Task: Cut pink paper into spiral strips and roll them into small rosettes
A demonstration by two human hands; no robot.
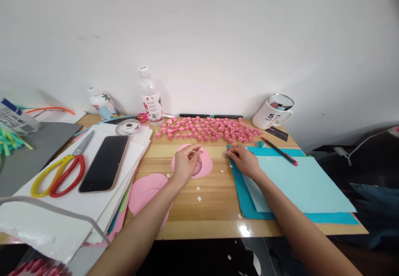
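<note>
My left hand [186,163] is over a rounded pink paper piece [206,168], thumb and fingertips pinched together. What they hold, if anything, is too small to tell. A round, dark-rimmed item [197,168] on the pink paper is partly covered by that hand. My right hand [245,160] is closed at the left edge of the blue paper [241,193], where a small greyish tip juts from the fingers; its kind is unclear. Behind both hands lie many small pink rolled paper pieces [215,130]. Other pink rounded sheets [146,195] lie partly behind my left forearm.
Scissors [67,168] and a phone [105,163] rest on stacked paper at left. A bottle [151,99] and a mug [271,112] stand along the wall. A red-black pen [279,150] crosses the blue sheets. White paper scraps [199,198] dot the wood.
</note>
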